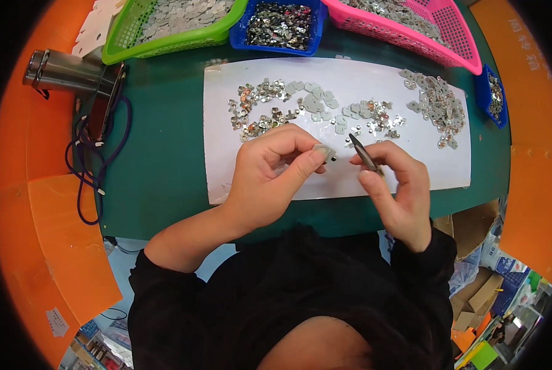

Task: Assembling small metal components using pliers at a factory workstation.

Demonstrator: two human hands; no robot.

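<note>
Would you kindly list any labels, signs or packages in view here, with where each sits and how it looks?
White paper label: lower left, on the orange panel, small and rectangular.
Cardboard boxes: lower right beside the table, brown, open flaps.
Blue and white packet: lower right, below the boxes.

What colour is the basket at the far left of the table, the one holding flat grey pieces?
Bright green basket, seen best in the head view.
</note>
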